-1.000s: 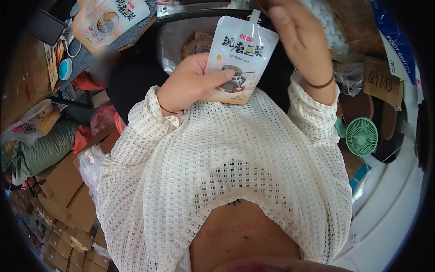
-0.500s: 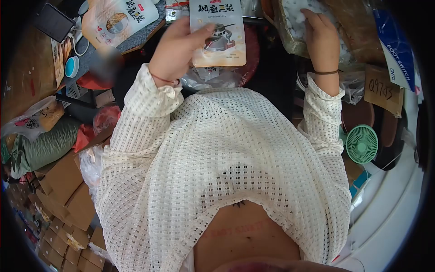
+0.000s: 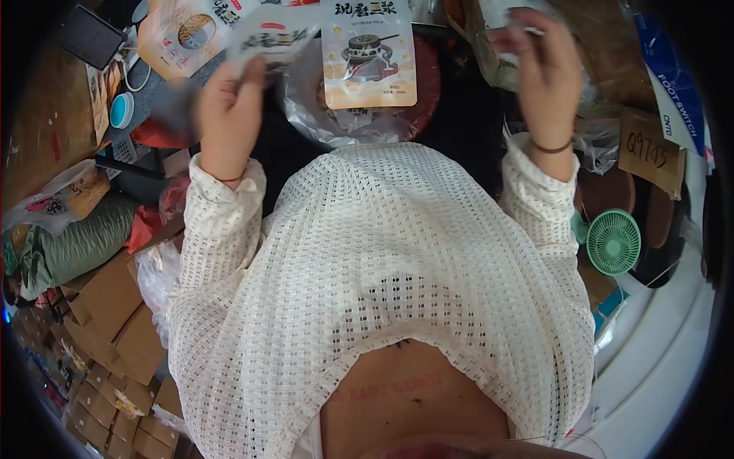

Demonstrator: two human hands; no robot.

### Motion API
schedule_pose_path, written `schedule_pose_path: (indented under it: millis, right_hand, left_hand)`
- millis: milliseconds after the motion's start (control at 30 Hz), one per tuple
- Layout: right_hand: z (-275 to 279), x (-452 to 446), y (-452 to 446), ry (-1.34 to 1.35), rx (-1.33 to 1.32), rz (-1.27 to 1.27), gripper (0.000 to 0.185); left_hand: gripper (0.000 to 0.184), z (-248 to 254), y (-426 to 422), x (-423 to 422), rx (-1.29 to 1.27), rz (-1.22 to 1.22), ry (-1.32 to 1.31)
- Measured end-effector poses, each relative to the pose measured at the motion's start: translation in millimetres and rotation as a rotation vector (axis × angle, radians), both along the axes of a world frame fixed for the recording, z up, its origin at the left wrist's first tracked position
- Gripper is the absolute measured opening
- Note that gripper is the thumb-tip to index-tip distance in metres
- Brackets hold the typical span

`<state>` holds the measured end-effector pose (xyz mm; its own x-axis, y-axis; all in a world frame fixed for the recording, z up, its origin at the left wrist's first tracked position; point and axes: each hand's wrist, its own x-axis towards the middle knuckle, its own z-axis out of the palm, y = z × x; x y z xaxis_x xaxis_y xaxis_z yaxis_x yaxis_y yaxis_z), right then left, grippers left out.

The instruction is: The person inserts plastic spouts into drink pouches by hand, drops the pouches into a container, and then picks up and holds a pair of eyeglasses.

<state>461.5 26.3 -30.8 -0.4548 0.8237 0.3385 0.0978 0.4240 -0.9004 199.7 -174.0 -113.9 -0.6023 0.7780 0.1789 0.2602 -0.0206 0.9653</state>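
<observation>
My left hand (image 3: 232, 115) is closed on the lower edge of a printed soybean milk pouch (image 3: 271, 38), blurred by motion. Another soybean milk pouch (image 3: 369, 65) is in the middle at the top, its front facing me and no hand on it. A third, similar pouch (image 3: 187, 46) lies at the upper left. My right hand (image 3: 549, 88) is over the edge of an open container (image 3: 497, 65) at the upper right. Its fingers are bent around a small white piece (image 3: 529, 30), too blurred to name.
Behind the middle pouch is a red round tub (image 3: 430, 88) lined with clear plastic. A green fan (image 3: 612, 242), a brown card marked Q9703 (image 3: 648, 153) and a blue box (image 3: 664, 84) are on the right. Cardboard boxes (image 3: 115, 325) and a green sack (image 3: 84, 237) are on the left.
My left hand has moved left, away from the middle pouch, with a pouch in its grip. My right hand has come slightly lower and toward me, away from the white pieces in the container.
</observation>
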Motion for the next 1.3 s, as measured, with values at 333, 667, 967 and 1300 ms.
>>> schedule_pose_path:
  millis: [333, 667, 967, 1300]
  right_hand:
    - [14.1, -37.5, -33.2, -0.018, -0.045, 0.366, 0.012]
    - [-7.5, 5.5, 36.4, -0.49, 1.025, -0.097, 0.031]
    - [-35.8, 34.7, 73.6, -0.779, 0.779, -0.112, 0.024]
    - [-34.8, 39.5, 74.9, -0.625, 0.788, -0.206, 0.021]
  left_hand:
    - [0.022, 13.3, 18.4, 64.4, -0.17, -0.409, -0.383]
    - [0.028, 13.0, 35.6, 77.7, -0.224, -0.597, -0.779]
    - [0.04, 7.6, 80.3, 29.0, -0.123, -0.485, -0.906]
    - [0.05, -16.0, 4.1, -23.1, -0.342, 0.172, 1.377]
